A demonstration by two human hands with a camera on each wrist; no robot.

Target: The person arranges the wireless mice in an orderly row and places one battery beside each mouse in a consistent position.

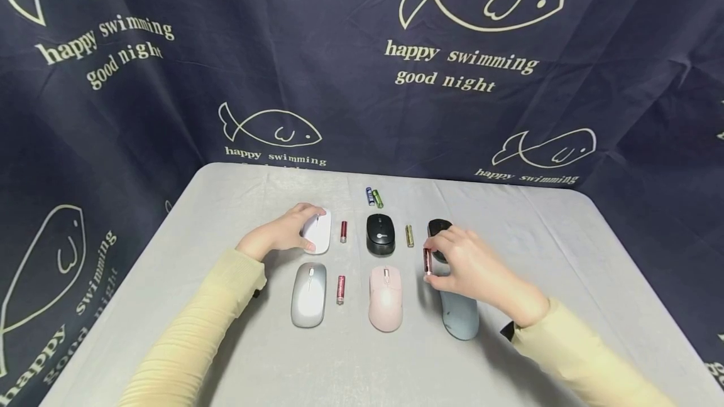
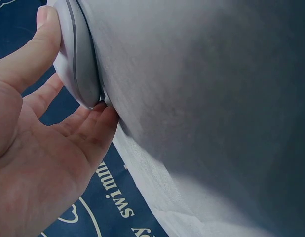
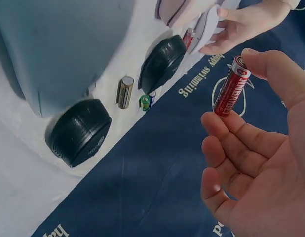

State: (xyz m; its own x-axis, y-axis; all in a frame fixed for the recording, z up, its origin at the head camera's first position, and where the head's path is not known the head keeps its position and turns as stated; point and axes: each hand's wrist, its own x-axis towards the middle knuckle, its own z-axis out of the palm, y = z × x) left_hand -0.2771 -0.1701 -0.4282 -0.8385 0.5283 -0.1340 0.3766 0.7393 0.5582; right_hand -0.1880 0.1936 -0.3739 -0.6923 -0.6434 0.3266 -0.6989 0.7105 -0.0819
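Note:
Between thumb and forefinger, my right hand pinches a red AA battery by its two ends, above the table. Beneath and beside that hand lie a black mouse and a blue-grey mouse, both partly covered by it in the head view. At the left, my left hand holds a white mouse by its sides, with the thumb on the near side and the fingers toward the far end. A second red battery lies just right of the white mouse.
Mid-table are a black mouse, a pink mouse and a gold battery. Blue and green batteries lie behind them. A silver mouse and another red battery are nearer. A dark curtain hangs behind the table.

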